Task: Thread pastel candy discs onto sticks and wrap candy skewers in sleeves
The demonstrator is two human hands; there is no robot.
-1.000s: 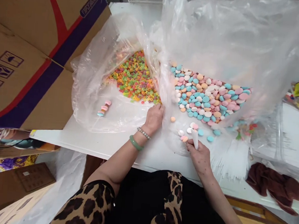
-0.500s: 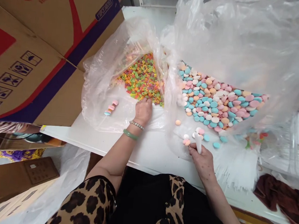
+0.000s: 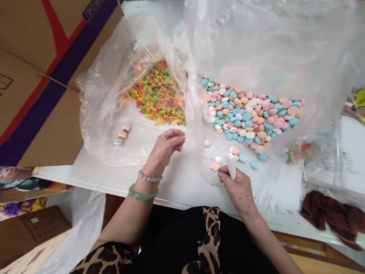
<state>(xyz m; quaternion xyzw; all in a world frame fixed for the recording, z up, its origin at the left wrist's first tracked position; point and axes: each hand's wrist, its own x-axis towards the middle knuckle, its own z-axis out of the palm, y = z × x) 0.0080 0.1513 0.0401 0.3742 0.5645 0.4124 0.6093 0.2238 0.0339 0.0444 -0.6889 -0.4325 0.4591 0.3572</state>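
My left hand (image 3: 165,149) hovers over the white table (image 3: 178,183) with its fingers pinched together, just below the pile of small coloured ring candies (image 3: 154,96) in a clear plastic bag (image 3: 110,84). What it pinches is too small to make out. My right hand (image 3: 237,186) grips a narrow clear plastic tube (image 3: 231,166), its top end near loose pastel candies (image 3: 215,165). A large heap of pastel disc candies (image 3: 251,115) lies in a second clear bag (image 3: 267,46) behind.
A big cardboard box (image 3: 33,55) stands at the left. A short row of stacked candies (image 3: 121,134) lies in the left bag. A bundle of clear tubes (image 3: 280,190) and a brown cloth (image 3: 331,218) lie at the right. Clear plastic containers (image 3: 355,165) stand further right.
My left hand has drawn back from the ring candy pile toward me and lifted, fingers now pinched. My right hand holds the tube in about the same place.
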